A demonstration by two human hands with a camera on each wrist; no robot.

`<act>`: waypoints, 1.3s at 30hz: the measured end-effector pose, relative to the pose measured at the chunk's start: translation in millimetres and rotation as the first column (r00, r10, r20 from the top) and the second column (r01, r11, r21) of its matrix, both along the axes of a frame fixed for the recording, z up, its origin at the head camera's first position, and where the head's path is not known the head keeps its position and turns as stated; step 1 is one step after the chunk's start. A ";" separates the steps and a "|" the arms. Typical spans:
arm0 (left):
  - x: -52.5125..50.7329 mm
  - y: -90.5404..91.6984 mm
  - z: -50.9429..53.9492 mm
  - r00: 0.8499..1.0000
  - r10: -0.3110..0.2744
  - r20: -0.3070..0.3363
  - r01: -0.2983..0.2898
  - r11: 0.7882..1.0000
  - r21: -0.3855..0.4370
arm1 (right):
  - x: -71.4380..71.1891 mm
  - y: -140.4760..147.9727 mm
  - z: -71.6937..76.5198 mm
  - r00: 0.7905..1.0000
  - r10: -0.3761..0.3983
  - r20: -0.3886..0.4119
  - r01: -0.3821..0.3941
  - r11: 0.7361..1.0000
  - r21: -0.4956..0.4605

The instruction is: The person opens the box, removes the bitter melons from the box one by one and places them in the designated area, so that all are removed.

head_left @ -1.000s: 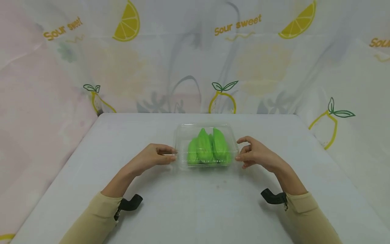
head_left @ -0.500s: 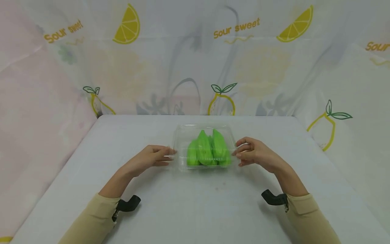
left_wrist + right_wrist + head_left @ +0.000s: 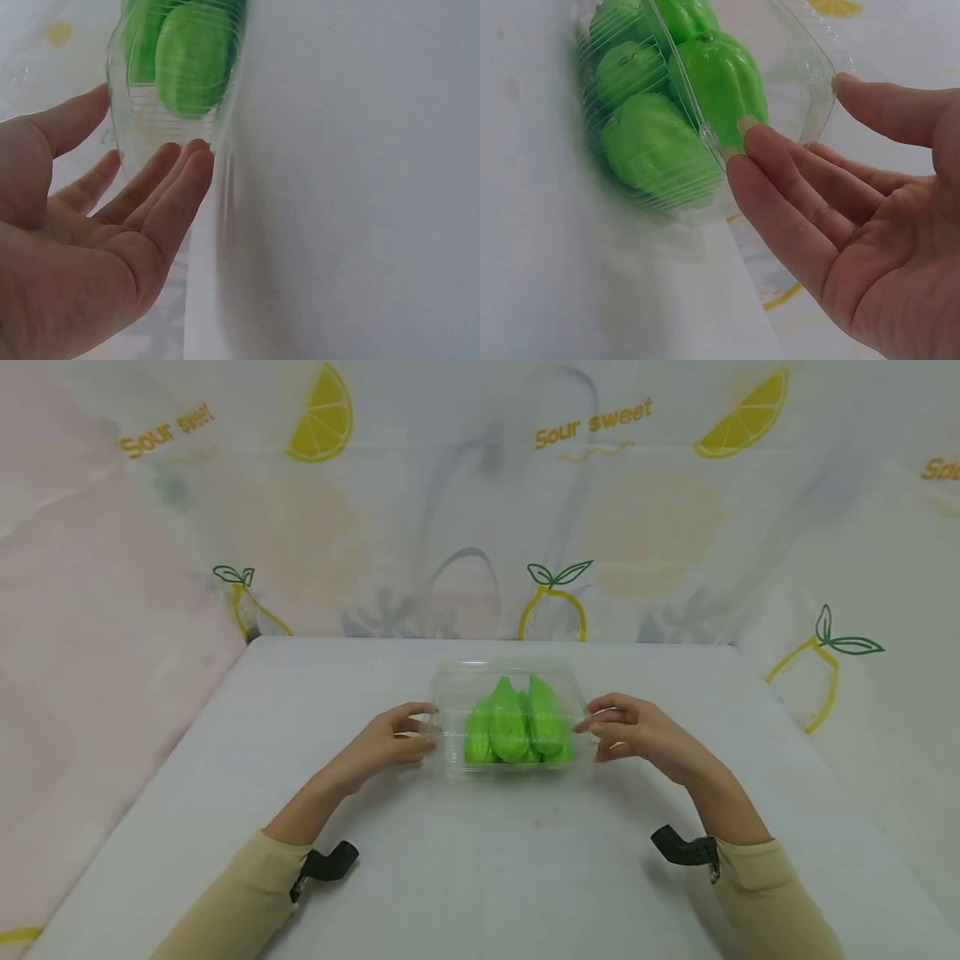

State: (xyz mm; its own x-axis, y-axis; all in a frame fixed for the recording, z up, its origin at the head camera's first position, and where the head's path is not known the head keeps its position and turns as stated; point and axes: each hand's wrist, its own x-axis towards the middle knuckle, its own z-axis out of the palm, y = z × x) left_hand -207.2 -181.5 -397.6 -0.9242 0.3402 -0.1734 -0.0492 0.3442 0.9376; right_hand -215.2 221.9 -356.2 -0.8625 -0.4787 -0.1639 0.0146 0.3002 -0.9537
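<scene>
A clear plastic clamshell box (image 3: 450, 689) sits on the white table, its lid down. Inside lie several bright green, ribbed fruits (image 3: 508, 727); their exact kind is hard to tell. My left hand (image 3: 386, 745) is at the box's left side, fingers fairly straight and fingertips against its edge. In the left wrist view the thumb (image 3: 79, 120) is by the plastic wall. On the other side, my right hand (image 3: 647, 737) has its fingertips at the box's right edge. The right wrist view shows two fingertips touching the rim (image 3: 705, 135), the thumb (image 3: 885, 105) beside the clear plastic.
The white table (image 3: 480, 868) extends around the box. Behind it hangs a pale cloth (image 3: 450, 493) printed with lemons and lettering, which also lines both sides. A black wrist mount (image 3: 330, 862) is on the left sleeve and another black mount (image 3: 682, 847) on the right.
Both hands have stayed beside the box, with small shifts of the fingers along its edges. The box's lid remains down. The head view has tilted slightly.
</scene>
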 end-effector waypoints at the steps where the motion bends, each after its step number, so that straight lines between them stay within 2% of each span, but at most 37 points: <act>1: -0.4 2.1 -0.6 1.000 0.002 -0.004 -0.002 1.000 0.003 | 0.7 1.3 0.4 1.000 -0.005 -0.006 0.005 1.000 0.002; 13: -1.2 6.2 -1.5 1.000 -0.006 -0.001 0.006 0.999 0.045 | 1.8 5.6 6.1 0.995 0.014 -0.100 -0.021 0.997 -0.072; 23: -1.0 8.5 -2.2 0.999 -0.007 0.041 0.003 0.996 0.089 | 2.0 3.0 10.3 0.985 -0.075 -0.154 0.072 0.997 -0.025; 29: 1.8 8.6 -3.3 1.000 0.002 0.018 -0.004 0.996 0.093 | 0.1 -2.9 11.1 0.965 -0.158 -0.209 0.141 0.986 -0.094; 33: 4.1 9.3 -0.8 1.000 0.031 0.007 -0.031 0.996 0.089 | -3.0 -6.5 12.8 0.945 -0.197 -0.260 0.164 0.976 -0.142; 39: 4.1 12.7 1.3 0.998 0.062 0.033 -0.065 0.992 0.112 | -9.8 -10.2 13.9 0.931 -0.230 -0.281 0.183 0.966 -0.183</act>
State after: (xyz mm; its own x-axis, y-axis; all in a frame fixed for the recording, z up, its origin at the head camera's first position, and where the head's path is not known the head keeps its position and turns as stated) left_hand -203.1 -168.9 -396.3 -0.9397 0.2996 -0.1649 -0.0960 0.2317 0.9680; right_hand -225.0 211.7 -342.2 -0.9428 -0.2831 0.1762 -0.2309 0.1729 -0.9575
